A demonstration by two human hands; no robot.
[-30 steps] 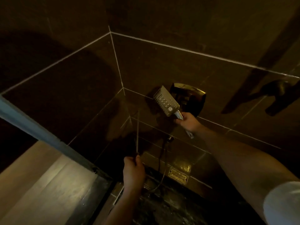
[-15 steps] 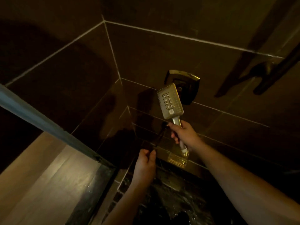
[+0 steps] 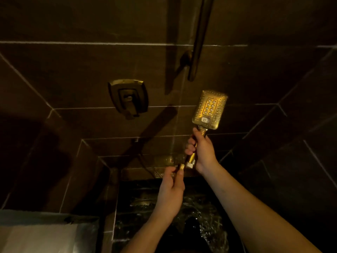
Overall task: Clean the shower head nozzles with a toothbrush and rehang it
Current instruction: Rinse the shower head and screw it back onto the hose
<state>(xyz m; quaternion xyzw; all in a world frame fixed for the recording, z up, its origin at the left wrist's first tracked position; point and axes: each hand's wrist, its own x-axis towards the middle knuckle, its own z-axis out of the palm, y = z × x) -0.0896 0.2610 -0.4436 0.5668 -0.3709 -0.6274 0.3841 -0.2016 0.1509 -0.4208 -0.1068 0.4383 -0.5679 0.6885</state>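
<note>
Dark brown wall tiles [image 3: 76, 73] with pale grout lines fill most of what I see, dim and yellowish in this light. Below them the shower floor [image 3: 206, 232] is black and wet, glinting with water. At the lower left a pale ledge [image 3: 36, 236] cuts in. A dark slide bar [image 3: 199, 33] runs down the wall from the top, ending just above the shower head. Left of it, the square mixer valve plate [image 3: 128, 98] sits flush on the tile with its lever pointing down.

My right hand [image 3: 202, 150] is wrapped around the handle of the shower head [image 3: 209, 109], holding it upright in front of the wall, face toward me. Its face is rectangular, gold-toned in this light, with small nozzles dotted round the edge, a raised panel of eight larger nozzles in two columns, and a pale button near the neck carrying a mark too small to read.

My left hand [image 3: 172, 187] sits just below, thumb and fingers pinching the hose fitting [image 3: 181, 167] at the bottom of the handle. The dark hose [image 3: 144, 164] loops away to the left against the wall.
</note>
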